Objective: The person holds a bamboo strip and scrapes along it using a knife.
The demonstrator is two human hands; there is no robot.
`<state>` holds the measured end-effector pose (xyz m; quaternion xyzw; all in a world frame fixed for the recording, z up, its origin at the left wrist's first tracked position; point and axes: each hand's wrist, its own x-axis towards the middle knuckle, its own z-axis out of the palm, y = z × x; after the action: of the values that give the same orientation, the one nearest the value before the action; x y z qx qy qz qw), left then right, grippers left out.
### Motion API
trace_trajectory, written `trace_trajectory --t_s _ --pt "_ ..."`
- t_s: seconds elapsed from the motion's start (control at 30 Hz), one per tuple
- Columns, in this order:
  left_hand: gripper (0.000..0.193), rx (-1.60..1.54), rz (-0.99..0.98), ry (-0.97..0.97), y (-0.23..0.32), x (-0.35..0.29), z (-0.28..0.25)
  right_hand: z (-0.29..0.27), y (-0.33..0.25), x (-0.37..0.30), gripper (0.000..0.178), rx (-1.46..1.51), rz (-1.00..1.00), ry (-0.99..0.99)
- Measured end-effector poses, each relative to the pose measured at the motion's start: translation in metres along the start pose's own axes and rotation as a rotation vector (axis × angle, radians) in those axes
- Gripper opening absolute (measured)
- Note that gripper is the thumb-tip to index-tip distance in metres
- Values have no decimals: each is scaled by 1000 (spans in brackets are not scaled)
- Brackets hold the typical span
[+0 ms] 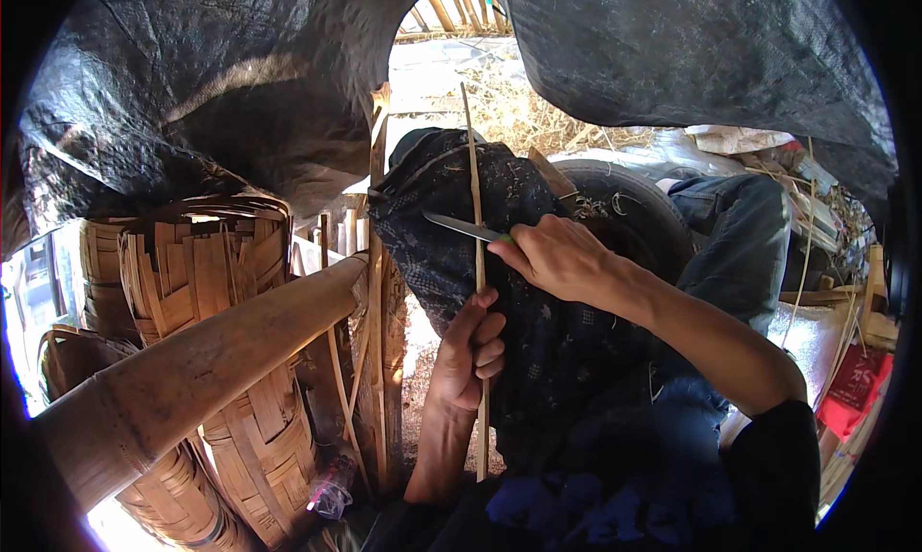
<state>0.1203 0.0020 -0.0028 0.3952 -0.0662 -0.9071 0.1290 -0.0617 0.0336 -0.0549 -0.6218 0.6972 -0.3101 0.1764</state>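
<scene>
Head view, left hand clasping strip, right hand clasping knife

There are 2 hands: 1 left hand and 1 right hand. There is 1 knife, 1 long strip, 1 patterned cloth and 1 tire. Woven baskets number at least 3; overlap hides any exact total. There is 1 thick pole, 1 red packet and 1 clear plastic wrapper. Dark sheeting shows in 2 parts. Loose sticks at the right are too tangled to count.
</scene>
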Motion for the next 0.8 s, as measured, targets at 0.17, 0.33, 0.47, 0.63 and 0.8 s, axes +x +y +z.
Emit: trace_trajectory --t_s 0.17,0.33,0.47,0.63,0.8 --pt "11 29 -29 55 -2 0 -2 11 17 39 36 -79 -165 116" --pt "12 -67 -23 -102 3 3 -10 3 10 49 34 -137 -61 6" --pt "13 -211 -25 -165 3 0 -20 -10 3 10 38 118 -106 120" --pt "11 -262 -52 -143 3 7 -8 -39 -14 -22 40 109 158 -228" --pt "11 -236 -55 -169 4 11 -11 -31 -13 -15 44 92 174 -254"
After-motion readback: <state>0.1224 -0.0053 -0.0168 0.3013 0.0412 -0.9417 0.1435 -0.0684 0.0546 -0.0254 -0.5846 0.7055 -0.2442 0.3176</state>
